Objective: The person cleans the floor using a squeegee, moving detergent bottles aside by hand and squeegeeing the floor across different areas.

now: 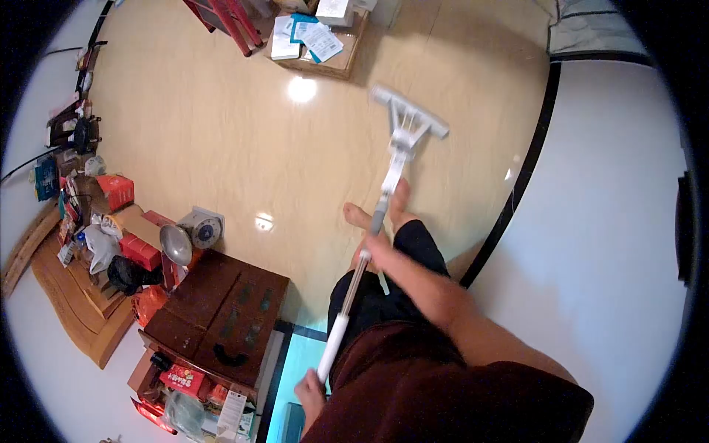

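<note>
A grey-and-white sponge mop (396, 164) runs slantwise from beside my body out past my bare feet. Its wide flat head (408, 111) is at or just above the tiled floor; I cannot tell if it touches. My right hand (375, 249) is closed around the handle's middle, just below a grey sleeve. Lower down, my left hand (311, 391) wraps the white grip near the handle's top end, close to my left side.
A cardboard box (336, 70) with papers stands ahead, beside a red-legged stool (238, 26). Leftward are a brown cabinet (221, 317), a dial scale (203, 230) and a cluttered wooden slab (81, 314). A white wall (605, 214) with black skirting borders the right.
</note>
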A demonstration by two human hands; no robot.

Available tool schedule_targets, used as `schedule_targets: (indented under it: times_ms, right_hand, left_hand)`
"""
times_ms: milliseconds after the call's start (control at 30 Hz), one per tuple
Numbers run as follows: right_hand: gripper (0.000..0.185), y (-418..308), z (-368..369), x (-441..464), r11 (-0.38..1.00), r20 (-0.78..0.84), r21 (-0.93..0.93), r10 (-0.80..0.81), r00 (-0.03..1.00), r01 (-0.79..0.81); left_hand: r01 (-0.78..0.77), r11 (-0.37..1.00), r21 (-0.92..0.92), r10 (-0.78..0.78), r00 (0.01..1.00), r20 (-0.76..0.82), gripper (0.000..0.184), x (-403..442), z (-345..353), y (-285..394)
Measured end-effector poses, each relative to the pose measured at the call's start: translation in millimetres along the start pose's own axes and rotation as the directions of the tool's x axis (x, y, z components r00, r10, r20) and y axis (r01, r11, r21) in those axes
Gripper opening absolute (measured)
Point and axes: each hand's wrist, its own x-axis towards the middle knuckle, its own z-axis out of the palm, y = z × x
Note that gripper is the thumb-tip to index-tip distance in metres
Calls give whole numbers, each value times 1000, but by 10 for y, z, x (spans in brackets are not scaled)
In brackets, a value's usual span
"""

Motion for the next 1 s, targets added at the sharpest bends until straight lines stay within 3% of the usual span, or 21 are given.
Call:
schedule_targets:
  times_ms: [67,133,167,200,233,267,333,400,433,467,500,567,600,633,667,700,733,833,900,967,1000]
  right_hand:
    - [29,-729,-158,426,990,-20,88,-104,994,106]
    - [35,-1628,-408,791,959,-101,138,-236,967,248]
    - [31,-2077,-605,1032,931,-141,38,-354,925,362]
    - [35,-2556,-761,1253,911,-190,-105,-411,891,398]
    - [35,-2942,-965,1532,890,-194,-72,-455,869,449]
    - [35,-3397,-1094,1600,910,-195,-116,-413,890,397]
    - [36,-3955,-1006,1515,908,-353,-73,-410,841,412]
    - [34,-3977,-982,1654,928,-304,-35,-365,880,372]
    - [32,-3936,-1012,1696,939,-263,9,-328,907,343]
    - [27,-3668,-1095,1779,957,-42,64,-280,959,282]
    - [24,-3221,-1095,1713,909,292,216,-408,865,356]
    - [24,-2352,-726,1580,950,293,216,-284,913,226]
    - [21,-2037,-406,1186,989,57,93,-123,991,117]
    - [18,-1688,-202,949,975,71,204,79,994,-92]
    - [12,-1419,-101,685,993,140,39,103,985,-109]
    - [9,-1197,33,532,939,123,173,278,953,-297]
    - [10,-1254,157,231,933,42,153,324,945,-326]
    - [8,-1284,245,290,971,-38,129,206,978,-200]
    - [9,-1762,257,298,995,-128,63,83,988,-75]
    - [17,-2175,117,617,997,-143,2,-80,986,81]
    - [14,-2505,132,600,971,-191,-90,-233,954,219]
  left_hand:
    - [-135,991,-3,135,988,72,48,508,258,217]
    - [-287,957,-36,288,938,194,41,749,581,1109]
    - [-282,953,-110,301,922,243,38,840,793,1555]
    - [-410,904,-122,428,857,288,35,861,953,2015]
    - [-469,867,-168,498,809,313,34,916,1132,2367]
    - [-594,780,-199,626,725,288,34,1055,1361,2653]
    - [-682,711,-173,700,659,276,33,1130,1599,3059]
    - [-668,739,-84,666,706,240,34,1039,1558,3298]
    - [-563,818,-116,569,764,306,35,1102,1515,3159]
    - [-444,886,-134,460,803,380,35,1129,1355,2955]
    - [-388,919,-75,384,832,401,37,1075,1108,2797]
    - [-152,988,-40,157,920,359,36,945,683,2139]
    - [-60,996,-64,77,952,295,39,797,474,1751]
    - [-75,996,41,67,984,167,40,636,274,1226]
    - [38,998,45,-45,985,169,40,445,73,1072]
    - [163,985,58,-171,970,172,41,238,-100,1036]
    - [174,983,58,-181,969,167,41,114,-143,1034]
    - [191,962,194,-217,968,125,42,241,-50,1074]
    - [-5,982,191,-21,990,138,42,427,163,1028]
    - [-172,984,52,160,971,178,41,675,513,1295]
    - [-214,976,36,200,953,227,41,803,696,1494]
